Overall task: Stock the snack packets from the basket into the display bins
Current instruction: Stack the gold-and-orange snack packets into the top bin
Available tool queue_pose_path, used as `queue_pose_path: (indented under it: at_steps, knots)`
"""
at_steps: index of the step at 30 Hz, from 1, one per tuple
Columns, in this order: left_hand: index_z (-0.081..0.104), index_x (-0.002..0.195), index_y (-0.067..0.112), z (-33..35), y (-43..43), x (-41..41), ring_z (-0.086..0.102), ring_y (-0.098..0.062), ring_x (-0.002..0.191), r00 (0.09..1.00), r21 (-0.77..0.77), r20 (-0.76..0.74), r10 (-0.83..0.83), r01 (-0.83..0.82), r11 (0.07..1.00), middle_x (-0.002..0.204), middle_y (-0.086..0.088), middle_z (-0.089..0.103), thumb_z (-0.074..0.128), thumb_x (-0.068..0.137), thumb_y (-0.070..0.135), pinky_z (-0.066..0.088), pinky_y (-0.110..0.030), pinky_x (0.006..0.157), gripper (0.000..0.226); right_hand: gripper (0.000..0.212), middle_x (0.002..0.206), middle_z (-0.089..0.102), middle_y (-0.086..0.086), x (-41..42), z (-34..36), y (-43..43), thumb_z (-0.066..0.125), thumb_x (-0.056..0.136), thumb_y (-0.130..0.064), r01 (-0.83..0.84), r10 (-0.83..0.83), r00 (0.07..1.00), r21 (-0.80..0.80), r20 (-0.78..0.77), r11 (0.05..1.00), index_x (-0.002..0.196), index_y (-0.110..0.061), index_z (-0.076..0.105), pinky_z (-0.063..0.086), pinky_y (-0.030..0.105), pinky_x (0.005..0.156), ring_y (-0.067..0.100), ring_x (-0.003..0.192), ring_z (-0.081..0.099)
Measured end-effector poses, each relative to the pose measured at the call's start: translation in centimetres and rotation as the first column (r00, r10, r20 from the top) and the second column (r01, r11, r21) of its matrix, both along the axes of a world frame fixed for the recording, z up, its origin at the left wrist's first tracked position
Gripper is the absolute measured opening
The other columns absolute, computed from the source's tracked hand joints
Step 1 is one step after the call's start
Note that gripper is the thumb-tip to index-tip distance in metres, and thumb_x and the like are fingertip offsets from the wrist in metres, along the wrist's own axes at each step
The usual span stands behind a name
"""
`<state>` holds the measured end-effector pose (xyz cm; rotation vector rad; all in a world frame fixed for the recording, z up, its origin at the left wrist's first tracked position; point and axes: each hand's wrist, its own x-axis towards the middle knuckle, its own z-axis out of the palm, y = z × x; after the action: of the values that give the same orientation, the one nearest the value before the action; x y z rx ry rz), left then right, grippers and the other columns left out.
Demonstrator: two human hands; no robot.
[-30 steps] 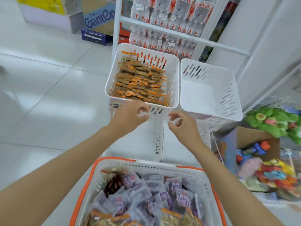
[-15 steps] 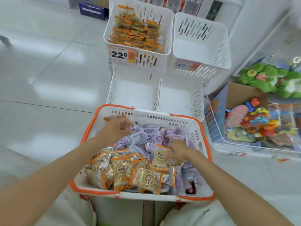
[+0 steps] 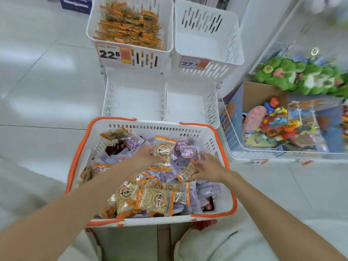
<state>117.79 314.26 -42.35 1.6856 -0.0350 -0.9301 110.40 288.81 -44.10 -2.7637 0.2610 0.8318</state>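
A white basket with an orange rim (image 3: 232,202) sits in front of me, full of orange-edged snack packets and purple ones. My left hand (image 3: 145,156) grips an orange-edged packet (image 3: 164,150) lifted above the pile. My right hand (image 3: 211,168) pinches another orange-edged packet (image 3: 188,173) lying on the pile. Beyond the basket stand white display bins: the upper left bin (image 3: 145,59) holds stacked orange packets, while the upper right bin (image 3: 231,53) and the two lower bins (image 3: 131,102) (image 3: 190,106) hold nothing.
Price tags reading 22.8 (image 3: 113,53) and 27.5 (image 3: 194,63) hang on the upper bins. A wire bin of colourful toys (image 3: 273,125) stands to the right, with green plush toys (image 3: 293,76) behind it. Pale tiled floor lies to the left.
Both hands dropped from the upper left bin's front into the basket. Since then the left hand has lifted an orange-edged packet and the right has taken hold of another.
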Motion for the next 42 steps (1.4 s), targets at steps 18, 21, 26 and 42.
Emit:
queue_pose_path:
  at_steps: [18,21,26,42]
  knots:
    - [0.046,0.143,0.013,0.3,2.6,0.8,0.066,-0.028,0.109,0.901,-0.253,-0.366,0.232,-0.336,0.907,0.143,-0.009,0.052,0.049,0.099,0.042,0.058,-0.036,0.076,0.053,0.018,0.079,0.054,-0.002,5.0,6.6,7.6,0.074,0.082,-0.008,-0.026,-0.362,0.744,0.567,0.561,0.823,0.085,-0.014,0.057,0.042,0.013,0.065,0.010,0.070,0.049]
    - [0.057,0.131,0.013,1.0,3.1,1.3,0.071,-0.027,0.094,0.888,-0.383,-0.408,0.212,-0.377,0.843,0.115,-0.014,0.068,0.050,0.099,0.039,0.060,-0.041,0.080,0.042,0.023,0.112,0.061,-0.008,4.5,6.4,10.8,0.077,0.083,-0.017,-0.210,-0.067,0.901,0.566,0.428,0.797,0.101,-0.024,0.065,0.044,0.013,0.095,0.006,0.104,0.058]
    - [0.046,0.138,0.011,0.7,4.7,2.1,0.063,-0.032,0.108,0.860,-0.361,-0.421,0.288,-0.450,0.817,0.133,-0.021,0.058,0.060,0.094,0.000,0.058,-0.045,0.079,0.048,0.040,0.128,0.059,-0.006,6.0,5.7,11.2,0.070,0.090,-0.023,0.023,-0.349,0.892,0.742,0.288,0.670,0.128,-0.023,0.058,0.046,0.032,0.102,0.007,0.116,0.056]
    - [0.050,0.137,0.024,2.0,8.5,2.7,0.060,-0.018,0.117,0.962,-0.237,-0.249,0.114,-0.175,0.956,0.133,0.001,0.056,0.073,0.078,0.051,0.054,-0.052,0.092,0.068,0.039,0.098,0.063,-0.005,9.2,8.2,13.4,0.080,0.080,-0.031,-0.279,0.129,0.932,0.446,0.338,0.850,0.116,-0.026,0.066,0.045,0.025,0.071,0.002,0.076,0.055]
